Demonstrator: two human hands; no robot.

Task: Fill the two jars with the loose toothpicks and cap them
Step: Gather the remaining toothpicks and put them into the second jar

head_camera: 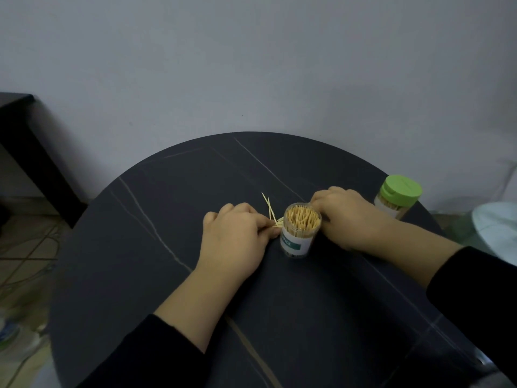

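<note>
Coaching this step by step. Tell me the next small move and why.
Probably lift the left hand and drop its pinched toothpicks into the open jar. That jar stands uncapped and nearly full right beside the pinch, with the right hand against its other side, and a few loose toothpicks lie on the table just behind.

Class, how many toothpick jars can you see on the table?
2. The open jar stands between the left hand and right hand; the capped jar stands at the right of the table. None seems hidden.
</note>
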